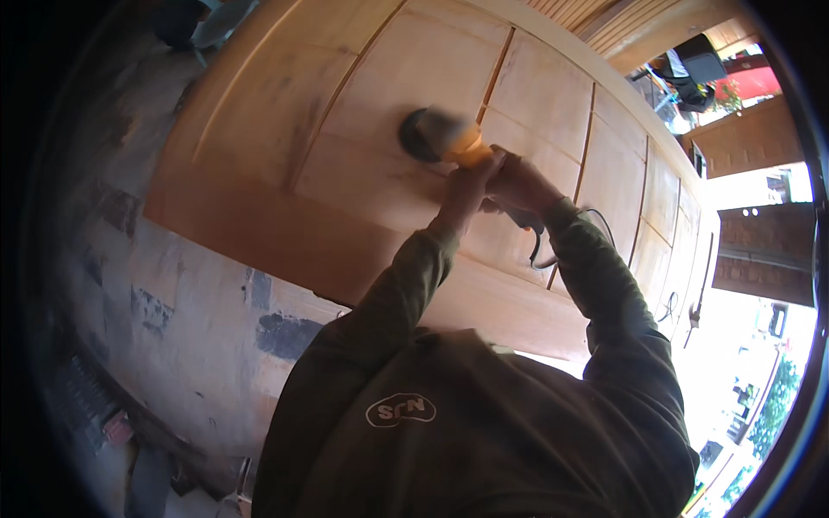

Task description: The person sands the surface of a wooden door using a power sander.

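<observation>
A yellow handheld power sander, perhaps an angle grinder type (469,147), has its dark round disc (420,135) at the face of a large panelled wooden door (401,71). Motion blurs its metal head. My left hand (467,188) is closed around the yellow body just behind the head. My right hand (523,183) grips the tool farther back, close beside the left; its fingers are partly hidden. A black cord (537,256) hangs from the rear of the tool, below my right hand. Grooves divide the door face into several panels.
Below and left of the door is a stained, patchy surface (201,304). Slatted wood (583,19) lies beyond the door's far edge. More wooden panels (764,252) stand at the right, near a bright opening. A dark chair-like object (703,58) is at upper right.
</observation>
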Demonstrator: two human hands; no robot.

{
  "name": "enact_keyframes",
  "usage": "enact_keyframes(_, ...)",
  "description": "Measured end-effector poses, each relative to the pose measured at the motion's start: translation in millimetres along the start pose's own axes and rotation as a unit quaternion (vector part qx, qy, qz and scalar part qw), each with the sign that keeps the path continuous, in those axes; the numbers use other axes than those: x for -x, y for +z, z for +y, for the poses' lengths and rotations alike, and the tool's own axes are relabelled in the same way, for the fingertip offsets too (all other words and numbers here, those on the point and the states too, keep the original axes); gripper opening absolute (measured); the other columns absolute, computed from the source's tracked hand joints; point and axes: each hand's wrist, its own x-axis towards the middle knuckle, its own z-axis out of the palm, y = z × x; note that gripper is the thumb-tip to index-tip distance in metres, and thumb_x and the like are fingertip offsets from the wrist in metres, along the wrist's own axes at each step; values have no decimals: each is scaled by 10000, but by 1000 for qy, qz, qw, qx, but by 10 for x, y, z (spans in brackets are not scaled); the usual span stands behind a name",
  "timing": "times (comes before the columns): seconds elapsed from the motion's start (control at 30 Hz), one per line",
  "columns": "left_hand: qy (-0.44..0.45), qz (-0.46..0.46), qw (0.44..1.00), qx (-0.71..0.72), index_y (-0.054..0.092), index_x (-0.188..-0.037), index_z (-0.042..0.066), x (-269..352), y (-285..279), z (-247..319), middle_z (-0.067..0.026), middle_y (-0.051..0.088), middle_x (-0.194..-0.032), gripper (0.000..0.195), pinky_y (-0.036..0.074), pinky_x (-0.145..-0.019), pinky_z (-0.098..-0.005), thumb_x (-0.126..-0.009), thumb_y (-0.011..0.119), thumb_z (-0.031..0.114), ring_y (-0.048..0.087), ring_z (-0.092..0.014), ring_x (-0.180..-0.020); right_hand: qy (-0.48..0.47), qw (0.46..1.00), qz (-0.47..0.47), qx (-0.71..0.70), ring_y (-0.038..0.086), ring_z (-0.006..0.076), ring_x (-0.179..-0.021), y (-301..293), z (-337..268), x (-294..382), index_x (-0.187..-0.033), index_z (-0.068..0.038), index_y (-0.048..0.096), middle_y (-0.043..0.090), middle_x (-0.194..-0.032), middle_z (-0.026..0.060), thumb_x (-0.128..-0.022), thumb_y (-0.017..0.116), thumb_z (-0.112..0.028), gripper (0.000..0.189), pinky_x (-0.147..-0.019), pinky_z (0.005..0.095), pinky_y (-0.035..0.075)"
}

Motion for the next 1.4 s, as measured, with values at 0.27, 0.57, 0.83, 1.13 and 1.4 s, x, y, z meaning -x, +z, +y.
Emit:
enact_keyframes(0.27,51,76,995,50,687,-1260,28,201,273,-293,-87,739,-1090,495,674,-652,-352,-986,778,430,771,-179,-889,9,999,-28,37,783,246,-778,-94,-96,307,-1192,-27,636,781,-900,151,-898,817,-339,466,-703,382,624)
enact_keyframes(0.57,50,63,996,32,680,-1231,48,-95,318,-500,-71,753,-1008,475,656,-615,-351,-995,784,447,766,-176,-757,100,993,-52,-45,785,239,-803,-316,-94,312,-1194,-34,649,788,-926,145,-885,836,-288,441,-703,372,622)
enact_keyframes(0.83,45,53,996,48,739,-1140,-65,-166,438,-350,-103,770,-950,562,637,-652,-295,-962,814,464,774,-142,-815,78,994,-23,-67,776,199,-832,-349,56,277,-1187,-40,651,777,-941,140,-877,853,-290,447,-730,359,618)
enact_keyframes(1.13,52,49,996,48,713,-1193,-42,-183,422,-438,-106,763,-990,565,656,-625,-310,-975,799,472,775,-169,-782,83,996,-36,-23,782,233,-831,-340,53,309,-1204,-40,638,784,-937,146,-890,834,-287,444,-733,368,618)
enact_keyframes(1.4,-2,44,998,36,669,-1258,21,-125,516,-514,-94,746,-1034,546,671,-643,-348,-994,777,487,782,-190,-818,112,991,-53,-52,789,261,-830,-409,-32,444,-1205,-49,635,782,-921,150,-874,837,-297,460,-732,396,617)
